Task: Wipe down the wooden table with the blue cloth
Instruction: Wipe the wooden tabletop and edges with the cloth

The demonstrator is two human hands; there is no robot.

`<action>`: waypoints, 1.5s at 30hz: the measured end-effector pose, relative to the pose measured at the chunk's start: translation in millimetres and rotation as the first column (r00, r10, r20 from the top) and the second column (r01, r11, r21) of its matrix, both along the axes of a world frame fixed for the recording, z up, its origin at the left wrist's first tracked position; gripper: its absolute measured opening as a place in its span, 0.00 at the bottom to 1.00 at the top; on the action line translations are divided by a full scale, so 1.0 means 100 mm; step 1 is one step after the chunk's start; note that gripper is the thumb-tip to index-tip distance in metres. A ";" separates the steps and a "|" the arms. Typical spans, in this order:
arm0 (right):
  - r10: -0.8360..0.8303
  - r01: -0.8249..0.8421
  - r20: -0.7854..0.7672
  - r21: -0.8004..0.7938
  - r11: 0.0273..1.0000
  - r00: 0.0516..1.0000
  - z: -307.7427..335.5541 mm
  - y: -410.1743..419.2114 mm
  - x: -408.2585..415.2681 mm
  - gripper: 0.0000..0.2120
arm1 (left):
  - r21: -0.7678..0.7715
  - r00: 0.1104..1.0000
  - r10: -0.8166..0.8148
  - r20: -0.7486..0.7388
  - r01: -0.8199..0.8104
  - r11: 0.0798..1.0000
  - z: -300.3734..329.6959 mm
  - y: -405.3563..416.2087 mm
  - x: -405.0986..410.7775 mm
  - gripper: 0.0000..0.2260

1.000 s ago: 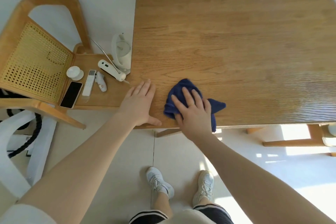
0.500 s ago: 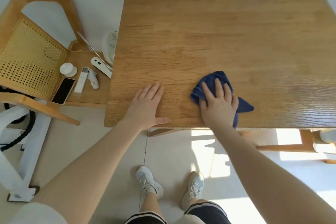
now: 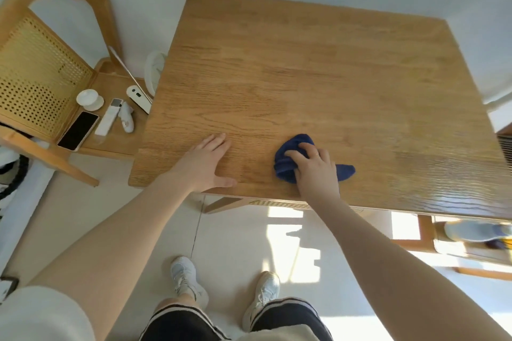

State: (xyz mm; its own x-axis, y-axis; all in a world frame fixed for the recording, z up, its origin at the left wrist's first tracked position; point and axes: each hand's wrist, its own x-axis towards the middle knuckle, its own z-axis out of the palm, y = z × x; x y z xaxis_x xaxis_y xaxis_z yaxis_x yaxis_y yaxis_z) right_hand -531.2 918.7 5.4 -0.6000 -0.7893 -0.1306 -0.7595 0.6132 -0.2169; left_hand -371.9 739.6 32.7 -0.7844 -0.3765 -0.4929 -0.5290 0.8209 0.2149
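- Blue cloth bunched on the wooden surface, near its front edge, right of centre.
- Right hand on top of the cloth, fingers curled into it, gripping.
- Left hand flat on the bare surface, fingers straight, thumb out, well apart from the cloth.
- Chair at left carries a phone and small white items.

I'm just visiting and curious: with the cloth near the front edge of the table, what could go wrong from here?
The blue cloth under the right hand lies near the wooden table's front edge, so a stroke toward the body might drag it off. The far half may get missed. A sweep leftward could meet the left hand resting flat there.
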 end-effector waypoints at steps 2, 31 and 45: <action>-0.106 0.138 0.263 -0.104 0.985 0.959 0.20 -0.20 -0.05 0.17 | 0.033 0.998 0.055 -0.036 -0.054 0.998 0.07 -0.05 0.04 0.41; -0.116 0.802 0.939 -0.207 0.561 0.324 0.84 -3.80 -0.13 0.17 | 0.104 0.912 0.107 -0.395 -0.071 0.992 0.48 -3.60 -0.45 0.21; 0.321 -0.276 -0.192 0.228 0.934 0.927 -0.08 -5.50 -0.85 0.11 | 0.139 0.911 -0.065 -0.408 0.133 0.981 -0.08 -5.28 -1.50 0.21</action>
State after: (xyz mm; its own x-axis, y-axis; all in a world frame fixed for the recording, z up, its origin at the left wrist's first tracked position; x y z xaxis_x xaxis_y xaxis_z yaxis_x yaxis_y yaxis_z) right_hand -616.7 368.5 -3.1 -0.3718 -0.9087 -0.1896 -0.9283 0.3633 0.0790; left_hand -522.4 211.5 25.2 -0.9572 -0.2289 -0.1772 -0.2886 0.8014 0.5240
